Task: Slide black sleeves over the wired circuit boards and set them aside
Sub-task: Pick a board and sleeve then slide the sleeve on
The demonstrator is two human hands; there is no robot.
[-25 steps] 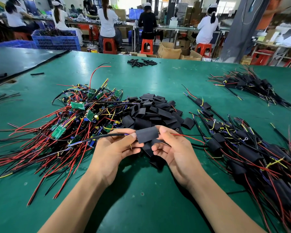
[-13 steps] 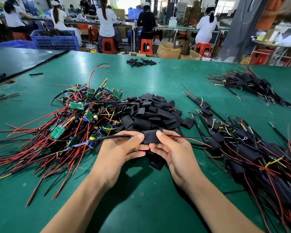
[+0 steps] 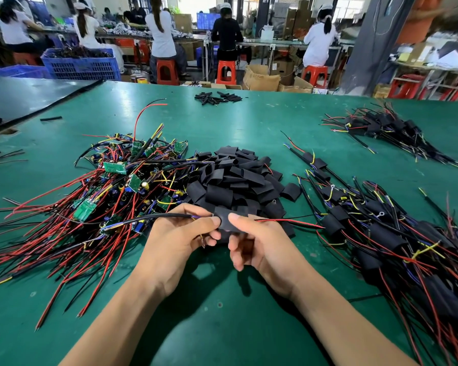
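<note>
Both hands meet at the table's middle over one black sleeve [image 3: 225, 221], which covers a wired circuit board. My left hand [image 3: 181, 240] pinches the sleeve's left end, where a black cable [image 3: 154, 217] runs out leftward. My right hand [image 3: 259, 247] pinches the right end, thumb on top; red and black wires [image 3: 288, 221] stick out to the right. The board itself is hidden inside the sleeve. A heap of loose black sleeves [image 3: 236, 180] lies just beyond my hands. Bare wired boards [image 3: 111, 191] are piled at the left. Sleeved boards [image 3: 397, 233] lie in a pile at the right.
A green table [image 3: 222, 326] carries everything. A second bundle of sleeved boards [image 3: 386, 130] lies at the far right, and a small black cluster [image 3: 217, 97] at the far edge. Several people sit at benches behind, beside a blue crate [image 3: 82, 64].
My hands have drawn closer together along the sleeve, so less of it shows between my thumbs. The wires stick out farther to the right.
</note>
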